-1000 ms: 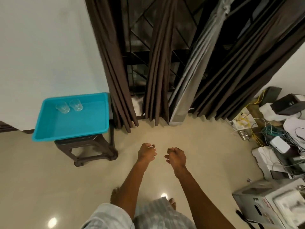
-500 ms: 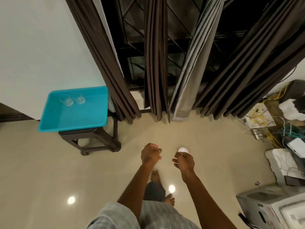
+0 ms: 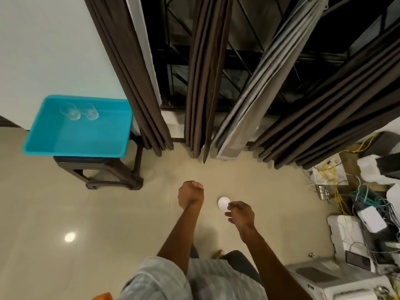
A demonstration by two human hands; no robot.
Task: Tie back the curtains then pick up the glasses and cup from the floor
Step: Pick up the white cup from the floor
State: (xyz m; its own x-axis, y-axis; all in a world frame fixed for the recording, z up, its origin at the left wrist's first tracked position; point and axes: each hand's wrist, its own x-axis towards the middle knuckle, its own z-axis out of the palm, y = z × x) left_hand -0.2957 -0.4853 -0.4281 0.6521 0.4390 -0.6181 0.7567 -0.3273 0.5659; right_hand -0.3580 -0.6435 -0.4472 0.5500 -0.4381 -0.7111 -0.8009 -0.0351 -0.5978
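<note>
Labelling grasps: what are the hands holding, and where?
Right hand pinches the small white cup at its near rim; left hand fisted, nothing visible.

White wall [image 3: 54,40] is being met by glossy beige floor [image 3: 65,202], a bright glare [image 3: 70,237] being reflected there; dark wooden stool [image 3: 112,172] being kept near barred window [image 3: 173,50]; cables [image 3: 363,195] being piled at right.

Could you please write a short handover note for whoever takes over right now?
The left grip is a closed fist, with nothing visible in it.
The right grip pinches the white cup, which is off the floor.
Two glasses stand in the turquoise tray on the stool.
The curtains hang gathered; no ties are visible.
Left to do: set the cup down, probably in the tray.
</note>
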